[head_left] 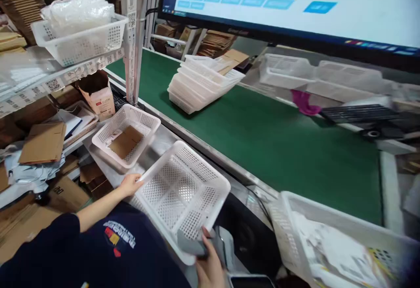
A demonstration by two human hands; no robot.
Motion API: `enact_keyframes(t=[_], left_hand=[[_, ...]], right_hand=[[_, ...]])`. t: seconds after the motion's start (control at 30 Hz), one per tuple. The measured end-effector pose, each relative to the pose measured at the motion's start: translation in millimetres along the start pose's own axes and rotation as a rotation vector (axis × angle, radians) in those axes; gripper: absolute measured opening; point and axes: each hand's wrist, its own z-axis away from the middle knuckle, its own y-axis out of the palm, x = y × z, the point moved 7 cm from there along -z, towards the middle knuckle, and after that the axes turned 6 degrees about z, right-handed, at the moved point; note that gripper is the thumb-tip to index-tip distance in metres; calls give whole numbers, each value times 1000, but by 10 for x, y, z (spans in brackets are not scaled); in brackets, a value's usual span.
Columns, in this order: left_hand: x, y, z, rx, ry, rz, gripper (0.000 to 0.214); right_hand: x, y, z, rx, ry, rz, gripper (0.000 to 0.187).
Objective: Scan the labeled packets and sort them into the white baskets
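A white perforated plastic basket [170, 191] is tilted in front of my body, with nothing inside. My left hand [131, 186] is closed on its left rim, thumb over the edge. At the near right corner, my right hand [208, 259] is closed around what looks like a grey handheld barcode scanner [191, 245], whose head overlaps the basket wall. Whether this hand also grips the basket rim is hard to tell. Behind my left hand, a second white basket [152, 126] holds a flat brown cardboard piece [126, 141] and a small clear packet.
A green conveyor belt [262, 148] runs behind, carrying stacked white baskets [197, 86]. A monitor [295, 12] hangs above. At lower right stands a basket [288, 231] of white packages. Shelving on the left holds a basket of plastic bags [80, 12]. A keyboard [357, 113] sits far right.
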Motion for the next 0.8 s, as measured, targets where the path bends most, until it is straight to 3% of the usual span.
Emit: enact_keyframes(t=[0.07,0.13,0.23,0.33,0.5,0.63,0.8], left_hand=[[34,-283,-200,-71,9,-60,23],[20,-726,-541,-202,-24,-157,29],[110,-1291,-1112,-289,-209,-297,28],[245,-1617,-1473,-332,-350,-404,26],[394,-1787,-1709,-329,-407,-507,33],[489,-1767,-1828,-256,-418,-534,29],[467,-1836,-1901,-294,-353,-539,25]], right_hand=[[-103,26,-84,-75,44,-8,80],[-159,95,-103,-87,70,9,84],[-136,208,-75,-77,50,30,89],[-47,278,19,-76,2,39,87],[77,205,296,-160,-128,-22,77],[19,115,440,-188,-104,-79,84],[118,141,505,-198,-160,-80,89]])
